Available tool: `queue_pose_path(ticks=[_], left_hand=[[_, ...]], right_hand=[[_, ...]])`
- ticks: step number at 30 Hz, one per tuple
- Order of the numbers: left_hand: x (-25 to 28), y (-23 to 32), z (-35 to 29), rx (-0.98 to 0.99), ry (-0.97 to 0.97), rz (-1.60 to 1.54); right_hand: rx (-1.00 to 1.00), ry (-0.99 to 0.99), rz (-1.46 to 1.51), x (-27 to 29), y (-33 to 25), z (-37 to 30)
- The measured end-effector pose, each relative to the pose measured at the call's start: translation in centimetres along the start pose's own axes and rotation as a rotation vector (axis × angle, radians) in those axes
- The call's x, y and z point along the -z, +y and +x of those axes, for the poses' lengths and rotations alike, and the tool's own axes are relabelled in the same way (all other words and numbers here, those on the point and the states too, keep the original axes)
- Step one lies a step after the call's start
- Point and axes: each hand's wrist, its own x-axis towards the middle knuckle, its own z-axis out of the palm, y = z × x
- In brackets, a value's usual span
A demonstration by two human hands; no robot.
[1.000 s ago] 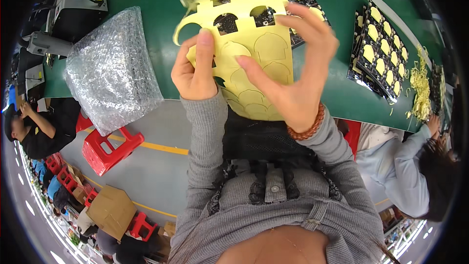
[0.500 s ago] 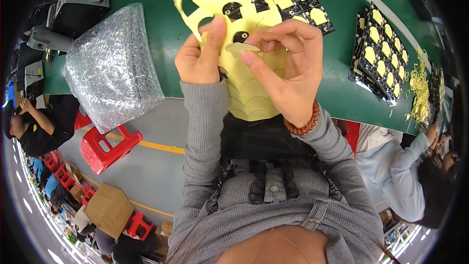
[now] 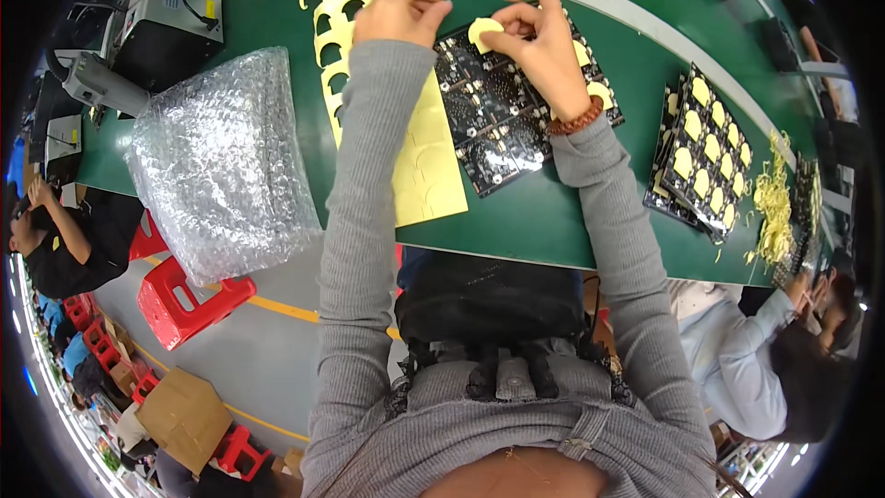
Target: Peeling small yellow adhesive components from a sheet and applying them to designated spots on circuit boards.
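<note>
My right hand point(image 3: 539, 41) pinches a yellow sticker point(image 3: 482, 35), rounded on one side, between thumb and fingers. It hovers over a black circuit board panel point(image 3: 495, 143), whose right part bears several similar stickers partly hidden by the hand. Up and to the left, my left hand point(image 3: 401, 15) is closed, thumb and forefinger together; whether anything is between them I cannot make out. Under my left forearm lies a yellow sticker sheet point(image 3: 429, 189), with cut-out holes at its far end and scored shapes at its near end.
Bubble wrap point(image 3: 221, 157) lies on the green table point(image 3: 544, 212) at left, beside a grey box-shaped device point(image 3: 171, 14). Stacked boards with yellow stickers point(image 3: 705, 152) and a heap of yellow strips point(image 3: 774, 207) are at right. A red stool point(image 3: 189, 304) stands below; a person point(image 3: 747, 341) works at right.
The sticker sheet, held up before in my left hand, now lies on the table. Both hands have moved farther away from me, the right one carrying the sticker over the board panel.
</note>
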Motion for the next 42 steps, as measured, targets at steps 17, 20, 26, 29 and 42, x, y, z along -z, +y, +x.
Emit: queue_pose_path(ticks=[17,20,26,29,42], left_hand=[[-0.2,-0.3,-0.8,0.108,-0.113,0.089],[0.0,-0.5,-0.8,0.128,-0.17,0.051],[-0.1,-0.3,-1.0,0.123,-0.167,0.094],[-0.2,-0.6,-0.9,0.108,-0.156,0.093],[-0.5,-0.6,-0.9,0.12,-0.162,0.097]], right_hand=[[0.066,0.039,-0.179,-0.8,0.6,0.4],[0.064,0.038,-0.161,-0.8,0.8,0.3],[0.058,0.036,-0.175,-0.8,0.7,0.2],[0.059,0.032,-0.18,-0.8,0.7,0.2],[0.084,0.037,-0.207,-0.8,0.8,0.2]])
